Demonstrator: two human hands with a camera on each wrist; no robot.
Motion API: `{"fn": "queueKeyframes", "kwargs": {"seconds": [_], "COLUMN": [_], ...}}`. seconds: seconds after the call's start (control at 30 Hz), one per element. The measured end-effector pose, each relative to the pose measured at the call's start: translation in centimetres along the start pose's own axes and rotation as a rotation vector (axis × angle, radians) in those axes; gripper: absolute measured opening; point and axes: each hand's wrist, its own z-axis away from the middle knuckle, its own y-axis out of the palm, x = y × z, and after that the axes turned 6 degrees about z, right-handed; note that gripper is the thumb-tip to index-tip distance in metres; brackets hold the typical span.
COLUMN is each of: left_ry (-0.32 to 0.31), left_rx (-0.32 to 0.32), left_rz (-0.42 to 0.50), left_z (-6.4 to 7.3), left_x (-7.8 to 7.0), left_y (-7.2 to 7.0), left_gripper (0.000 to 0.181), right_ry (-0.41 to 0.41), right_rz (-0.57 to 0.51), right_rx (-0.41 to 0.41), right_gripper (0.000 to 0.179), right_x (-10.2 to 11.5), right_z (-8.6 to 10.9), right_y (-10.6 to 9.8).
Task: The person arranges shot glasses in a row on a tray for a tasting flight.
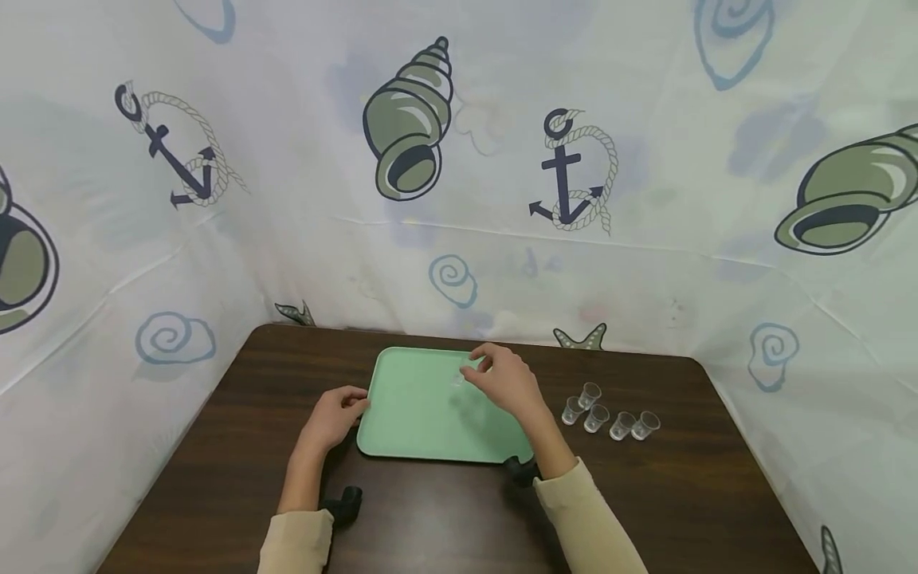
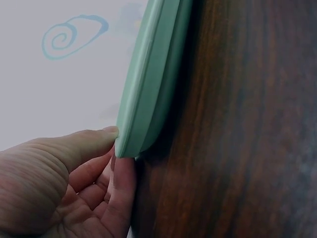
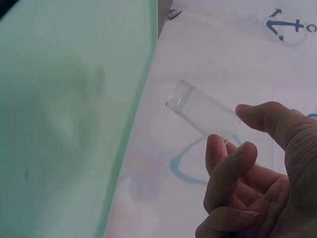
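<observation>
A pale green tray (image 1: 409, 414) lies on the dark wooden table. At its left edge, my left hand (image 1: 333, 418) pinches the rim; in the left wrist view the thumb (image 2: 94, 141) is on the upper side and the fingers are underneath. Over the tray's far right part, my right hand (image 1: 509, 383) holds a small clear shot glass (image 3: 200, 109) near its rim, between thumb and fingertips. The glass is tilted in the right wrist view, its thick base pointing away from the hand. From the head view, it is faint against the green.
Several more clear shot glasses (image 1: 645, 426) stand in a loose group on the table (image 1: 688, 494), right of the tray. A white cloth (image 1: 495, 303) printed with shells and anchors hangs behind the table and along its sides.
</observation>
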Motion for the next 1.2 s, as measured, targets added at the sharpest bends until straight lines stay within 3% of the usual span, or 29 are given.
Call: {"fn": "queueKeyframes", "kwargs": {"seconds": [0.3,0.93,1.2], "left_ry": [-0.015,0.000,-0.019], "left_rx": [0.008,0.010,-0.003], "left_rz": [-0.003,0.006,0.011], "left_z": [0.0,-0.4,-0.1], "left_x": [-0.1,-0.3,-0.1], "left_y": [-0.4,-0.1,0.0], "left_gripper": [0.037,0.038,0.037], "right_ry": [-0.038,-0.090,-0.093], "right_rz": [-0.068,-0.092,0.015], "right_rx": [0.017,0.075,0.085], "right_gripper": [0.037,0.041,0.041], "right_x": [1.4,3.4,4.1], "right_z": [-0.3,-0.6,-0.8], "right_y": [1.7,6.8,8.6]}}
